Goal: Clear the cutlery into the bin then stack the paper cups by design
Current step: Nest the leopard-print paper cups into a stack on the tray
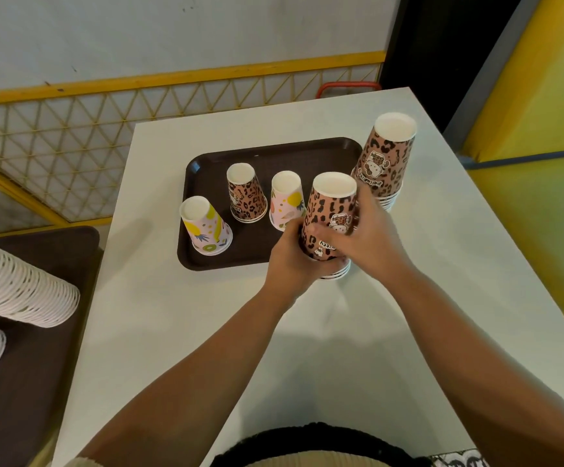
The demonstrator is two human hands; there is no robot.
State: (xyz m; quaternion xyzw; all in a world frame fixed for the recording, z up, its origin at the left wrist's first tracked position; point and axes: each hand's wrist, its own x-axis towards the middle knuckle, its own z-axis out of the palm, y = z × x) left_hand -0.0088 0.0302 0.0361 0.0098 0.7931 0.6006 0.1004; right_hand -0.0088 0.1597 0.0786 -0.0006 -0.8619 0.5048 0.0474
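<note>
Both forearms reach out from the bottom edge across the white table (179, 332) toward a short stack of leopard-print cups (329, 217), which stands upside down at the near right corner of the brown tray (206, 261), its rims showing just below the fingers; the left hand (290, 261) wraps the lower left of that stack, thumb curled onto the print, while the right hand (371, 237) closes round its right side, fingers curled across the front over the cartoon figure, so the stack sits clamped between the two palms; just behind the right hand, off the tray on the bare table, a taller leopard-print stack (386, 160) rises inverted; on the tray to the left stand three more inverted groups, apart from one another: a small leopard-print stack (245, 193), a pink fruit-print cup (285, 200) partly hidden by the held stack, and a fruit-print stack (206, 227) nearest the tray's left edge; far left, on a dark surface (38, 382), long sleeves of nested cups (21, 288) lie on their sides.
</note>
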